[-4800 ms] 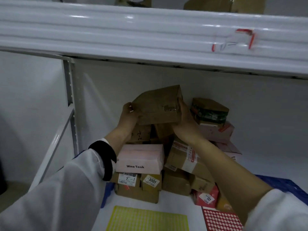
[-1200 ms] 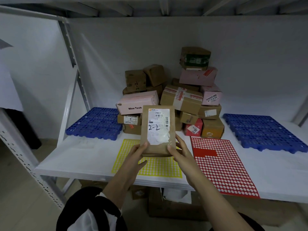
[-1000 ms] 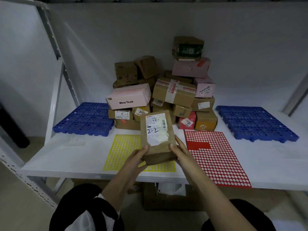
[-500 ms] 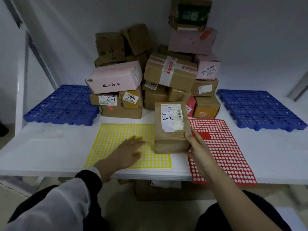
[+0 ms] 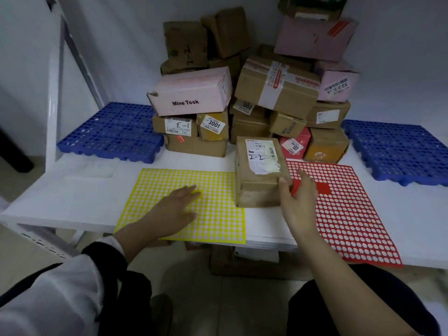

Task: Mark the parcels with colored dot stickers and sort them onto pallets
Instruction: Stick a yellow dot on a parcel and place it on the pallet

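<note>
A brown cardboard parcel (image 5: pixel 257 170) with a white label handwritten "2-2" lies on the white shelf (image 5: pixel 72 197), between the yellow dot-sticker sheet (image 5: pixel 218 214) and the red dot-sticker sheet (image 5: pixel 351 214). My left hand (image 5: pixel 169 209) rests flat on the yellow sheet, fingers straight, apart from the parcel. My right hand (image 5: pixel 298 204) is at the parcel's near right corner. Its thumb touches the box and its fingers stretch along the box's right side, over the red sheet.
A pile of brown and pink parcels (image 5: pixel 274 90) stands at the back middle of the shelf. One blue plastic pallet (image 5: pixel 114 132) lies at the left and another blue pallet (image 5: pixel 397 151) at the right. A white rack upright (image 5: pixel 55 93) rises at the left.
The parcel came off the pile, was turned label-up and set down between the sheets. My left hand let go and moved onto the yellow sheet. My right hand's hold has loosened.
</note>
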